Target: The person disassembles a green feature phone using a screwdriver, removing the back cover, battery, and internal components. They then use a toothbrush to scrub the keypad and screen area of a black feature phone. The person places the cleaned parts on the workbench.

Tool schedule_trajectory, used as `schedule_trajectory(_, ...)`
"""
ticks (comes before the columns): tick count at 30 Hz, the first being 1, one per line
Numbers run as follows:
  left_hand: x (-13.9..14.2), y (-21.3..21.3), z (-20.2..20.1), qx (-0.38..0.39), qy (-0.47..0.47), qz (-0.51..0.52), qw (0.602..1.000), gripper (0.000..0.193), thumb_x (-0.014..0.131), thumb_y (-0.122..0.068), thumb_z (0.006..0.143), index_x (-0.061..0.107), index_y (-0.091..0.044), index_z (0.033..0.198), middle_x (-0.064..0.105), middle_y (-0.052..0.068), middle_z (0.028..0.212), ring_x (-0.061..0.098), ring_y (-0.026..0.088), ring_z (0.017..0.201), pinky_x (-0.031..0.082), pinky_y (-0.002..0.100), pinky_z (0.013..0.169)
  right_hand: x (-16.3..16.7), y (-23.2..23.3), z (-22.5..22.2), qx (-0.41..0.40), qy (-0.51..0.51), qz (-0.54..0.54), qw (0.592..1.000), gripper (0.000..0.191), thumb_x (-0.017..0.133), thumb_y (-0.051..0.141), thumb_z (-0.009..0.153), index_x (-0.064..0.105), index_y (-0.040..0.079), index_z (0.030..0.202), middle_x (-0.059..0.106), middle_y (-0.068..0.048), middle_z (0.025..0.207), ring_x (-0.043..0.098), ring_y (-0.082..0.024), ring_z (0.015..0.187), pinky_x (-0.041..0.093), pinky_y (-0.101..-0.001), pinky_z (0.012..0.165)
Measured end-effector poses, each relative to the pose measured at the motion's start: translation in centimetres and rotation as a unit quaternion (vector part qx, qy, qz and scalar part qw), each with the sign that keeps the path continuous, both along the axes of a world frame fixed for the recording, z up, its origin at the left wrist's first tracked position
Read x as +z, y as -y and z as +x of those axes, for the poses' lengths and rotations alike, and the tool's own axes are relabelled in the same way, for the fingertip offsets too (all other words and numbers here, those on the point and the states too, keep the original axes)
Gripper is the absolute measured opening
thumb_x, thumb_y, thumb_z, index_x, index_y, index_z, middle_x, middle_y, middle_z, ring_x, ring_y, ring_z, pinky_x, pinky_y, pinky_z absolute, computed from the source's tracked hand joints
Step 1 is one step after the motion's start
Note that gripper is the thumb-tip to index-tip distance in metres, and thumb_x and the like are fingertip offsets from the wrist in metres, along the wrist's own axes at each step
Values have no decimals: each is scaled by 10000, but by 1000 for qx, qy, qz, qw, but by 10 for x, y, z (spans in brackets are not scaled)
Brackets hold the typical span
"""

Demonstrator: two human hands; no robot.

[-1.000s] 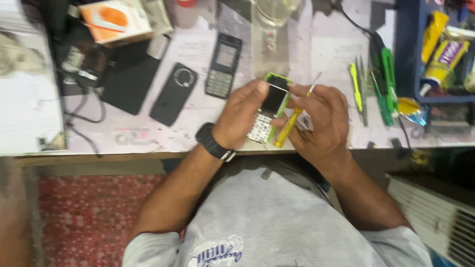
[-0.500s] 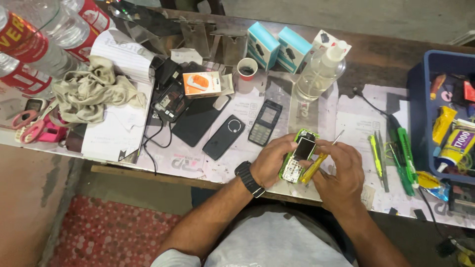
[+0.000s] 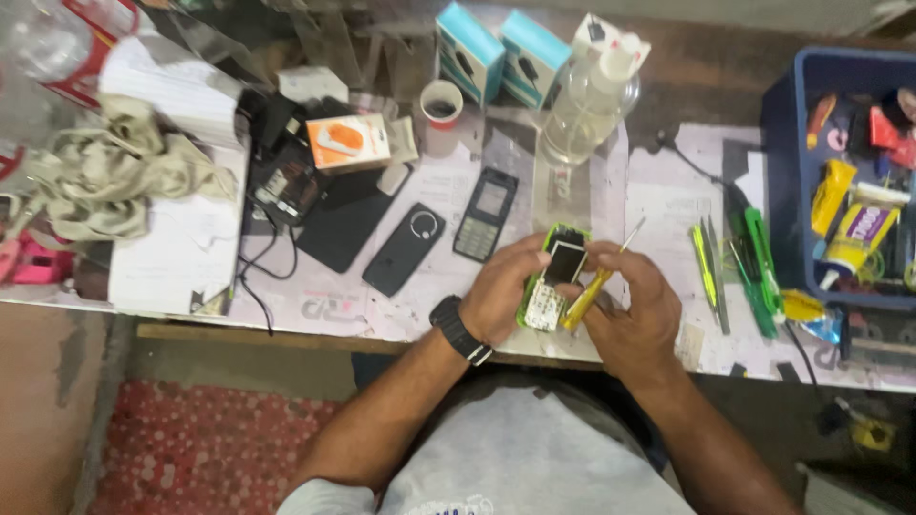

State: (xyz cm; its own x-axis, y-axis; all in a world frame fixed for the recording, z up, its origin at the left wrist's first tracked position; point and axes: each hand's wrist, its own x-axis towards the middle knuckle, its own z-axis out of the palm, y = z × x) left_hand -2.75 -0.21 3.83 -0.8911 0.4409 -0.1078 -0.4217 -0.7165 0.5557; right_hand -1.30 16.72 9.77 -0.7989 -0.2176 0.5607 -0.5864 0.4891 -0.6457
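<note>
Green casing framed the small keypad phone [image 3: 551, 281], which sat just above the near edge of the workbench [image 3: 658, 205], cradled upright in the left hand [image 3: 501, 296] with fingers curled round its back so the screen and keys faced up for work. Beside it the right hand [image 3: 634, 310] was closed round a yellow-handled screwdriver [image 3: 599, 278], its thin metal tip angled up and away, apparently so the thumb could press on the phone's face. Two other handsets, a dark keypad phone [image 3: 485, 214] and a black smartphone [image 3: 405, 248], lay face-up nearby, within reach. Green tweezers [image 3: 705, 265] rested just to the right, near a blue tool bin [image 3: 792, 191].
</note>
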Motion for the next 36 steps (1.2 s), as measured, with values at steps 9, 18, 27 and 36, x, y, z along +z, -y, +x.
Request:
schedule_trajectory(9, -12, 3, 9, 15, -20, -42, 999, 443, 440, -110, 1053, 517, 83, 1444, 649, 153, 1306, 639, 203, 1173, 533, 328, 1034, -26, -11, 9, 41, 66, -50, 996, 629, 909, -46, 901, 459, 78, 1323, 652, -163, 1285, 709, -204, 1039, 641, -297, 892)
schedule_trajectory(18, -14, 2, 10, 9, -11, -11, 1000, 404, 465, -118, 1092, 533, 64, 1446, 666, 137, 1287, 644, 177, 1151, 529, 305, 1031, -35, -13, 10, 66, 143, -136, 978, 627, 894, -122, 928, 439, 56, 1322, 598, -144, 1300, 655, -145, 1088, 633, -294, 955)
schedule_trajectory(27, -14, 3, 10, -3, -24, -12, 1000, 405, 476, -153, 1099, 534, 60, 1439, 672, 140, 1261, 660, 171, 1116, 551, 304, 993, -37, -17, 9, 81, 151, -141, 975, 644, 890, -133, 919, 436, 66, 1330, 590, -137, 1310, 629, -109, 1028, 590, -256, 933)
schedule_trajectory(36, -12, 3, 10, -11, -38, -18, 999, 417, 477, -160, 1105, 515, 57, 1459, 670, 133, 1262, 675, 148, 1087, 589, 296, 944, -36, -18, 10, 93, 167, -161, 968, 566, 830, -156, 983, 430, 70, 1314, 608, -129, 1316, 622, -77, 1030, 577, -231, 937)
